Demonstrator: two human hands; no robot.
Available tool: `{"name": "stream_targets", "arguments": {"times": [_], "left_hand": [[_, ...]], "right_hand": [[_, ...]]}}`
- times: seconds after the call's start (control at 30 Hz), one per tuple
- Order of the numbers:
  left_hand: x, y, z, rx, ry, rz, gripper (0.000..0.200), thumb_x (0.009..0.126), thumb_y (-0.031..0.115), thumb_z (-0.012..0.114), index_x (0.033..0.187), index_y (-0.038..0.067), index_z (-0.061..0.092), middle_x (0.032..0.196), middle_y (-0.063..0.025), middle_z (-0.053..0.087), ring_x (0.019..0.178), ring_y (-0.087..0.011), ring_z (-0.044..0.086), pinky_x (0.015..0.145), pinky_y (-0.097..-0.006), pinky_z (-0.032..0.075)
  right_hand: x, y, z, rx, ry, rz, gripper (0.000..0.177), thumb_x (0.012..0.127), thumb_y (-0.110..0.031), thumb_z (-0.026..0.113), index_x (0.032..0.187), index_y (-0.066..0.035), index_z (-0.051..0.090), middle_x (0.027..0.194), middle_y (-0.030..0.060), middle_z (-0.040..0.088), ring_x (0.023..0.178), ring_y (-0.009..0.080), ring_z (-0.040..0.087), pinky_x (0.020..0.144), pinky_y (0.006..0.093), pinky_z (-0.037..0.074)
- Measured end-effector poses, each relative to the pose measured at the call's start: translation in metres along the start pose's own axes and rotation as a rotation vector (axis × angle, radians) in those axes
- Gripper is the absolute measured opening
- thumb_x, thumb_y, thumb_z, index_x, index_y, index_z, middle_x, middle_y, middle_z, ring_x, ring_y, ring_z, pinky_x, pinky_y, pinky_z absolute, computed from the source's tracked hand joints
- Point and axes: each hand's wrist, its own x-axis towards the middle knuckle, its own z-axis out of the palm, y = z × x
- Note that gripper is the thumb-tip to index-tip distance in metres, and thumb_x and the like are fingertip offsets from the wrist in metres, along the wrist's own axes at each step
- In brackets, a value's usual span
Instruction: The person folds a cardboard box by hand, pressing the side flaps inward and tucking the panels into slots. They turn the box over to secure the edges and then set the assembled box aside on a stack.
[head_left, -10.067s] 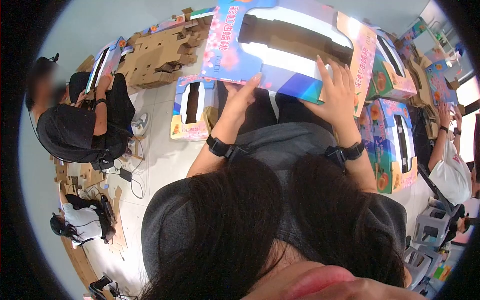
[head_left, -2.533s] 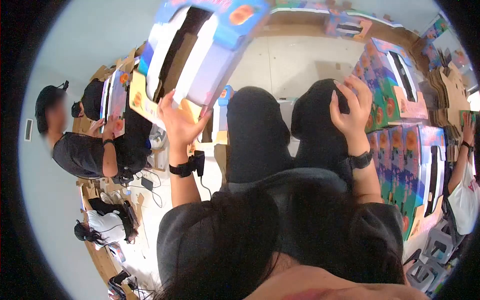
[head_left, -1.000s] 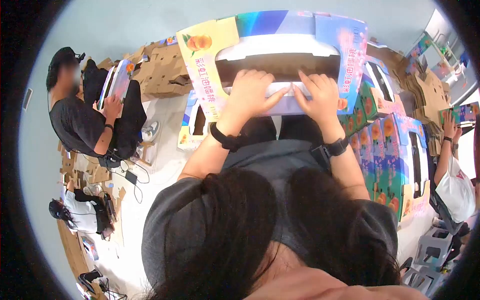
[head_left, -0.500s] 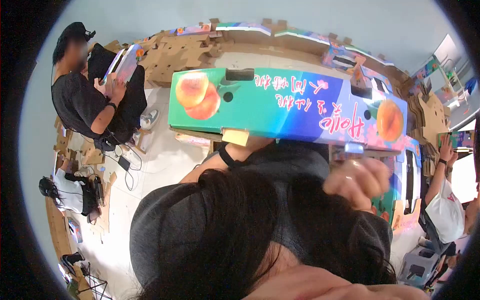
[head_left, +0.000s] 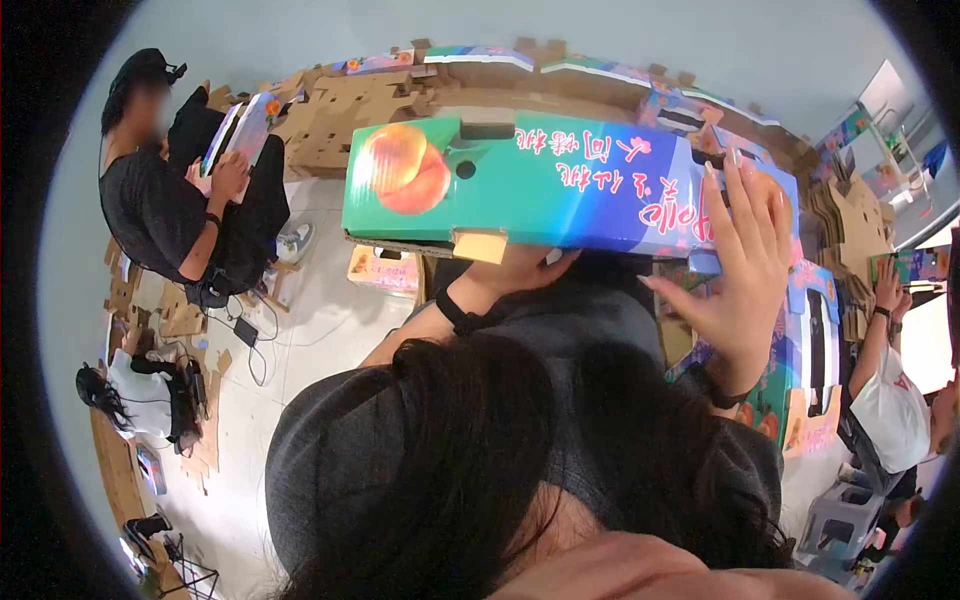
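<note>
A printed cardboard peach box (head_left: pixel 560 190) lies across in front of me, green at its left end and blue to pink at its right. Its lettering appears upside down. My left hand (head_left: pixel 520 272) holds the box from below at the near edge, with most of its fingers hidden underneath. A small tan flap (head_left: pixel 480 246) sticks out of that edge beside it. On the box's right end my right hand (head_left: pixel 745 245) lies with fingers spread over the peach picture and thumb apart, pressing on the panel.
Flat brown cardboard (head_left: pixel 345 125) is stacked at the back left. More printed boxes stand close by on the right (head_left: pixel 815 340) and on the floor (head_left: pixel 385 268). A person (head_left: pixel 160 190) at the left handles a similar box; another person (head_left: pixel 890 410) works at the far right.
My right hand has risen from below the box's near edge and opened from a curled shape onto its right end. The box has shifted slightly up and its right end lies a little farther left.
</note>
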Motion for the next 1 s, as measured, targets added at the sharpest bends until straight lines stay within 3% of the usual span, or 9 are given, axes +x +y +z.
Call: {"name": "stream_targets", "arguments": {"times": [0.13,0.37,0.47,0.5,0.6,0.63,0.73,0.87,1.0], "left_hand": [[-0.011,-0.002,0.007,-0.190,-0.051,-0.087,0.046,0.079,0.041,0.080,0.112,0.011,0.070,0.101,-0.0101,0.068,0.095,-0.0307,0.067,0.083,-0.0427,0.053],[0.005,0.010,-0.036,-0.378,0.029,-0.138,0.055,0.077,0.039,0.085,0.121,0.010,0.069,0.121,-0.0145,0.066,0.115,-0.0327,0.061,0.100,-0.0427,0.046],[0.014,0.014,-0.058,-0.618,-0.205,-0.284,0.049,0.082,0.035,0.081,0.123,0.010,0.069,0.120,-0.0155,0.066,0.115,-0.0317,0.061,0.102,-0.0432,0.045],[0.021,0.015,-0.066,-0.694,-0.289,-0.252,0.049,0.091,0.033,0.073,0.130,0.005,0.065,0.126,-0.0170,0.066,0.121,-0.0311,0.060,0.105,-0.0426,0.044],[0.020,0.008,-0.060,-1.288,-0.391,-0.447,0.071,0.099,0.057,0.052,0.134,-0.004,0.059,0.133,-0.0240,0.063,0.127,-0.0342,0.058,0.112,-0.0423,0.040],[0.022,0.009,-0.065,-1.307,-0.425,-0.474,0.095,0.096,0.075,0.035,0.141,-0.008,0.049,0.138,-0.0281,0.057,0.129,-0.0375,0.056,0.111,-0.0435,0.040],[0.023,0.005,-0.064,-1.598,-0.393,-0.523,0.101,0.093,0.080,0.034,0.149,-0.004,0.039,0.144,-0.0280,0.052,0.130,-0.0384,0.054,0.111,-0.0442,0.041],[0.013,-0.004,-0.052,-1.890,-0.209,-0.530,0.091,0.092,0.065,0.058,0.157,0.009,0.028,0.156,-0.0174,0.041,0.142,-0.0345,0.043,0.115,-0.0505,0.034],[0.010,-0.004,-0.046,-1.861,-0.032,-0.500,0.086,0.090,0.058,0.065,0.155,0.013,0.031,0.156,-0.0112,0.039,0.145,-0.0311,0.038,0.117,-0.0545,0.031]], "right_hand": [[-0.015,0.001,0.001,-0.038,-0.004,0.052,0.087,0.060,-0.032,0.088,0.139,-0.010,0.059,0.151,0.0137,0.050,0.140,0.0319,0.046,0.117,0.0541,0.026],[-0.018,-0.006,0.008,-0.088,0.078,0.160,0.085,0.063,-0.033,0.088,0.140,-0.014,0.059,0.148,0.0121,0.053,0.137,0.0311,0.049,0.115,0.0544,0.030],[-0.020,-0.004,0.008,-0.095,0.083,0.189,0.084,0.065,-0.034,0.088,0.141,-0.014,0.059,0.148,0.0119,0.053,0.138,0.0313,0.048,0.114,0.0540,0.030],[-0.022,-0.003,0.010,-0.093,0.103,0.188,0.084,0.065,-0.034,0.088,0.141,-0.014,0.059,0.149,0.0119,0.053,0.138,0.0314,0.048,0.114,0.0539,0.031],[-0.023,-0.001,0.010,-0.081,0.123,0.206,0.084,0.067,-0.035,0.088,0.142,-0.014,0.058,0.149,0.0121,0.052,0.139,0.0317,0.047,0.114,0.0538,0.031],[-0.024,0.000,0.010,-0.077,0.123,0.216,0.084,0.067,-0.036,0.088,0.142,-0.014,0.058,0.149,0.0123,0.052,0.139,0.0318,0.047,0.114,0.0538,0.031],[-0.026,0.003,0.011,-0.088,0.124,0.222,0.085,0.067,-0.037,0.087,0.143,-0.014,0.057,0.150,0.0122,0.051,0.140,0.0319,0.046,0.114,0.0537,0.031],[-0.026,0.005,0.012,-0.082,0.133,0.212,0.084,0.067,-0.037,0.087,0.143,-0.014,0.058,0.149,0.0123,0.052,0.140,0.0319,0.046,0.114,0.0538,0.031],[-0.025,0.003,0.013,-0.095,0.139,0.193,0.084,0.067,-0.037,0.087,0.142,-0.014,0.059,0.149,0.0124,0.052,0.139,0.0313,0.047,0.113,0.0536,0.031]]}}
